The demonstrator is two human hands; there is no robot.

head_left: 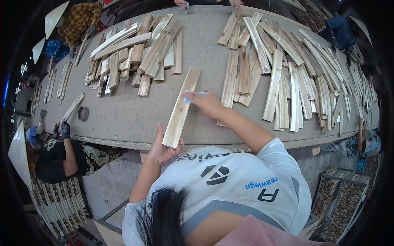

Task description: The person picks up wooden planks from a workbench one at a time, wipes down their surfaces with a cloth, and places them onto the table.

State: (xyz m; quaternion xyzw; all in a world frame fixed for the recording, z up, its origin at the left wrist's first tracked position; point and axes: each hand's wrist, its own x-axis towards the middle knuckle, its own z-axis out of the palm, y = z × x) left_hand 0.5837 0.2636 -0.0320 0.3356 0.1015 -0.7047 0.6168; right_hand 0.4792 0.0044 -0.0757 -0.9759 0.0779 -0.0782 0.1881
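A pale wooden board [181,112] slants away from me in the middle, its near end raised by the table's front edge. My left hand [158,151] is closed around that near end, thumb along the left side and fingers partly hidden beneath. My right hand [210,105] is closed on a small white-and-blue thing [189,96], pressed to the board's upper face past its middle. The fingers cover much of this thing, and I cannot make out its kind.
Loose boards lie in a heap [135,53] at the far left and a larger heap [283,78] at the right of the grey table [127,119]. A small round bowl [83,113] stands at left. Co-workers [57,158] line the table's sides. A rack [340,201] stands behind me, right.
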